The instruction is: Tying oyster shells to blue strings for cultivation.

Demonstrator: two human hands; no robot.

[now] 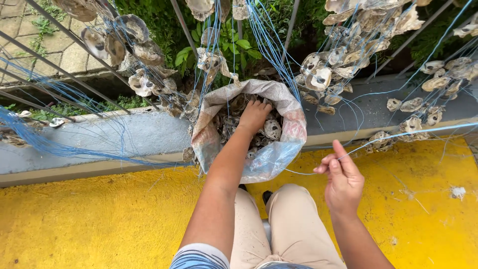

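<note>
At the far left, loose loops of thin blue line (55, 147) sag across the grey ledge (124, 137), and above them oyster shells strung on line (142, 82) hang against the slanted metal bars (64, 69). Below the ledge runs the yellow-painted floor (89, 219). In the middle stands an open woven sack (279, 149), its rim rolled back, leaning against the ledge and filled with more shells (272, 128). The person's left hand (254, 115) is plunged into the mouth of the sack, palm down, fingers (251, 103) spread a little and resting on the shells — whether it has closed on one I cannot tell, since the fingertips are buried among them. The bare forearm runs straight down from the sack to a striped sleeve (199, 256), with beige trousers (279, 224) beside it. Further right, the right hand (343, 182) is raised over the yellow floor, mostly curled, thumb and forefinger pinched on a single strand of blue line (398, 135) that runs up and off to the right edge — taut, by the look of it. Above that, another cluster of threaded shells (348, 55) dangles from the bars, with smaller bunches (423, 112) lying over the ledge at the far right.
</note>
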